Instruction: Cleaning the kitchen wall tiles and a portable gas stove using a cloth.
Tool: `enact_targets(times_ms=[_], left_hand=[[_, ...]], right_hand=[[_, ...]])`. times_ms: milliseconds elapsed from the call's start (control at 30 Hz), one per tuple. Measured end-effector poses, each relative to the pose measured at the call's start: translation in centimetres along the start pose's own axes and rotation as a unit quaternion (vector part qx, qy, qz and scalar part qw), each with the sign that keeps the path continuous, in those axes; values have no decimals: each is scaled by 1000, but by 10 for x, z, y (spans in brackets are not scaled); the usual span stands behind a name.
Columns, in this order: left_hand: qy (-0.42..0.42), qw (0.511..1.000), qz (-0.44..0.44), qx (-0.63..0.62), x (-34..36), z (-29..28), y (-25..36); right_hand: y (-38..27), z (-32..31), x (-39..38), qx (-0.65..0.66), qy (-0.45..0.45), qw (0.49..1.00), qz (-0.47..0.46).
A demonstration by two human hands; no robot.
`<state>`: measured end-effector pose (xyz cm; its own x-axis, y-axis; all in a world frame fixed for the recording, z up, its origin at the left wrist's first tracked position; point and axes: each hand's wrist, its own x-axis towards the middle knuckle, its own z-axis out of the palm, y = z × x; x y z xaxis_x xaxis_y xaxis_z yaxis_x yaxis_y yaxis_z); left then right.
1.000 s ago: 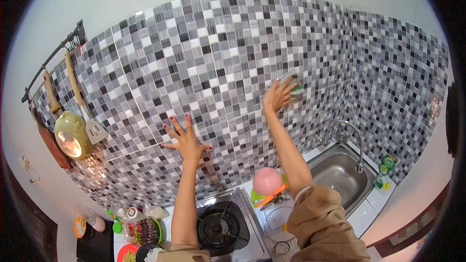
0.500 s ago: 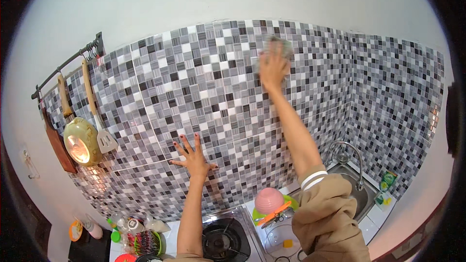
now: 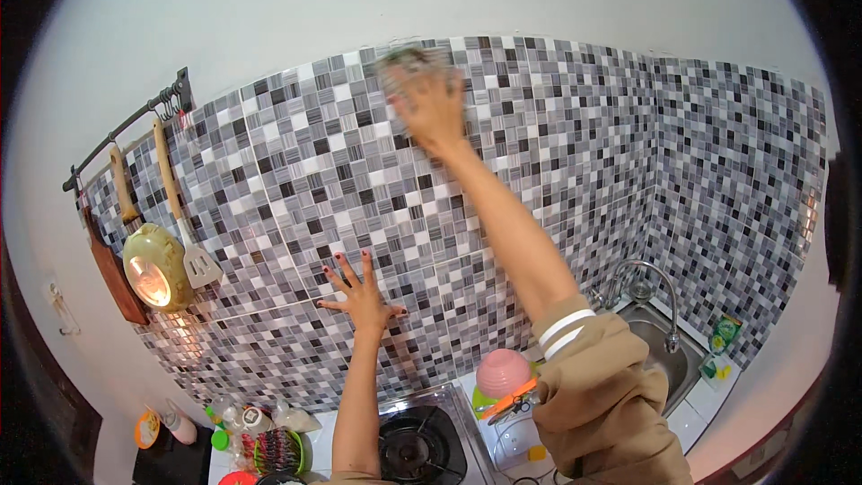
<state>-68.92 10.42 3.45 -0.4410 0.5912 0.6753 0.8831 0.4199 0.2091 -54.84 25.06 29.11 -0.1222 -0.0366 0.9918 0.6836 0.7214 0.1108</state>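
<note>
My right hand (image 3: 433,112) is high on the mosaic-tiled wall (image 3: 575,126), smeared by motion, pressing a greyish cloth (image 3: 410,60) flat against the tiles near their top edge. Part of the cloth is hidden under the fingers. Lower down and to the left, my left hand (image 3: 365,304) rests on the same tiles with its fingers spread and nothing in it. Beneath it my left forearm rises in front of the wall, beside the gas stove (image 3: 415,445).
A pan (image 3: 157,269), a slotted turner (image 3: 199,260) and a wooden board (image 3: 115,269) hang from a rail at left. Bottles and a green basket (image 3: 280,451) stand left of the stove. Right of it are a pink bowl (image 3: 503,373), the sink (image 3: 669,364) and a faucet (image 3: 669,305).
My right hand has slid the cloth leftward and slightly up along the upper tiles. My left hand stays spread at the same place on the wall.
</note>
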Motion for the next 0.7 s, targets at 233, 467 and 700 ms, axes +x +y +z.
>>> enact_targets(times_ms=[233, 467, 700], left_hand=[[34, 999, 20, -25, 1, 10, -2], [60, 998, 26, -4, 0, 10, 2], [51, 998, 30, -3, -2, 6, 3]], right_hand=[[74, 4, -137, 5, 62, 913, 404], [19, 28, -366, -22, -2, 591, 806], [63, 49, -388, 41, 99, 362, 926]])
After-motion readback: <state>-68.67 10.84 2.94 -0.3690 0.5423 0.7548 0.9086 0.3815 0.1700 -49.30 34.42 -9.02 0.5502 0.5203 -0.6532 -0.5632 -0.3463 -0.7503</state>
